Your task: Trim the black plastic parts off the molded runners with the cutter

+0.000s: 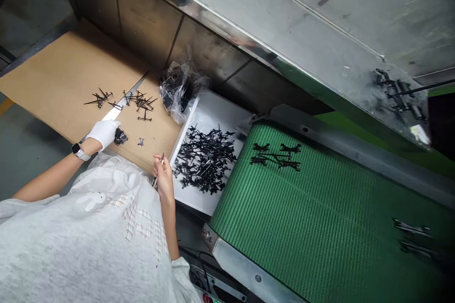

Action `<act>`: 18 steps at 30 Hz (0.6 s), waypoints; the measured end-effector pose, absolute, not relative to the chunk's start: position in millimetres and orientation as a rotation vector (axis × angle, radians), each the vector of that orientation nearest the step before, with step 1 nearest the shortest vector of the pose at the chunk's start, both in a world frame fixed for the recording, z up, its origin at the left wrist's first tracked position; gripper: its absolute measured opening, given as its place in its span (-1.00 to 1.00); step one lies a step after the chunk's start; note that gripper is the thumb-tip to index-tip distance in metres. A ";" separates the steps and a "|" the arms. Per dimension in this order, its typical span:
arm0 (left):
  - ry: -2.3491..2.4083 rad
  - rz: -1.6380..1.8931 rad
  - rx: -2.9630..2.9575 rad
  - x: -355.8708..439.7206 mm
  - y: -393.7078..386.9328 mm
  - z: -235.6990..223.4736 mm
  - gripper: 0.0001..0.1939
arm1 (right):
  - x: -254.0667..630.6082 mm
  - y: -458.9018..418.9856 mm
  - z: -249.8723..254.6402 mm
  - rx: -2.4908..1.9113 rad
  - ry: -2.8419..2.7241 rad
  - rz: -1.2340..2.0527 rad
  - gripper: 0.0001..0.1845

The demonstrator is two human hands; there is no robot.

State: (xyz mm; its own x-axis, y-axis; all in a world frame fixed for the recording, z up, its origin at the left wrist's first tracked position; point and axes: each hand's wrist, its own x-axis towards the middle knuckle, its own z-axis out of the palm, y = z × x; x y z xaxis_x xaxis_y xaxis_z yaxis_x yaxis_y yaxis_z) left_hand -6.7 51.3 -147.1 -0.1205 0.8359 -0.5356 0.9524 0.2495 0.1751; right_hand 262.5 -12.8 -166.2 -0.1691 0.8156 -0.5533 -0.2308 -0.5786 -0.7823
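My left hand [104,132] wears a white glove and a watch on the wrist. It rests curled on the brown cardboard sheet [64,75], its fingertips closed on a small heap of black plastic parts [120,137]. My bare right hand [163,177] sits at the cardboard's near edge beside the white tray [209,109]. It pinches a thin metal tool [162,158] that points up. The tray holds a pile of black moulded parts [204,158].
Loose black sprues [142,102] and a metal strip [119,106] lie on the cardboard. A clear bag of black parts [179,90] leans by the tray. A green conveyor belt [320,227] on the right carries moulded parts [275,156]. A steel machine housing [284,23] runs behind.
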 end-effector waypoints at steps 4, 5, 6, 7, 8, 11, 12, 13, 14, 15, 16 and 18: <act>1.909 -0.414 1.700 11.3 65.2 -144.8 -0.62 | 262.3 -14.6 -169.1 -1.366 -0.703 1.863 -0.77; 1.891 -0.428 1.721 15.9 67.9 -145.0 -0.61 | 262.7 -14.7 -169.9 -1.369 -0.703 1.867 -0.77; 1.872 -0.437 1.742 21.1 70.2 -145.7 -0.61 | 263.3 -14.8 -170.7 -1.373 -0.702 1.870 -0.77; 1.852 -0.441 1.763 26.9 71.9 -147.2 -0.61 | 263.8 -14.7 -171.5 -1.377 -0.701 1.872 -0.76; 1.830 -0.441 1.784 33.5 73.1 -149.5 -0.61 | 264.4 -14.6 -172.2 -1.380 -0.699 1.873 -0.75; 1.768 -0.423 1.846 55.9 73.4 -162.0 -0.60 | 264.9 -13.9 -173.5 -1.386 -0.697 1.876 -0.74; 1.755 -0.415 1.861 62.6 72.5 -167.5 -0.59 | 264.7 -13.8 -173.7 -1.386 -0.697 1.878 -0.73; 1.743 -0.408 1.873 68.2 71.5 -173.2 -0.59 | 264.3 -13.9 -173.7 -1.386 -0.698 1.882 -0.73; 1.737 -0.406 1.876 72.2 70.5 -178.9 -0.60 | 263.7 -14.0 -173.8 -1.387 -0.699 1.886 -0.73; 1.733 -0.404 1.874 74.7 69.7 -184.3 -0.60 | 263.2 -14.2 -174.1 -1.389 -0.700 1.891 -0.73; 1.731 -0.400 1.868 75.7 69.4 -189.1 -0.61 | 262.7 -14.5 -174.7 -1.393 -0.701 1.895 -0.72; 1.729 -0.380 1.850 74.8 70.2 -196.6 -0.61 | 261.8 -14.8 -176.9 -1.404 -0.700 1.902 -0.70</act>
State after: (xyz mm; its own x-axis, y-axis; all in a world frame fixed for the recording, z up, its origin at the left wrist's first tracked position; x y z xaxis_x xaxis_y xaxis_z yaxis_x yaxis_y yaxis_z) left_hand 74.8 70.2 -196.6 0.1227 0.8140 -0.5678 0.9772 0.0010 0.2125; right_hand 261.8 -14.8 -176.9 -0.2030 0.7702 -0.6047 -0.1945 -0.6370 -0.7460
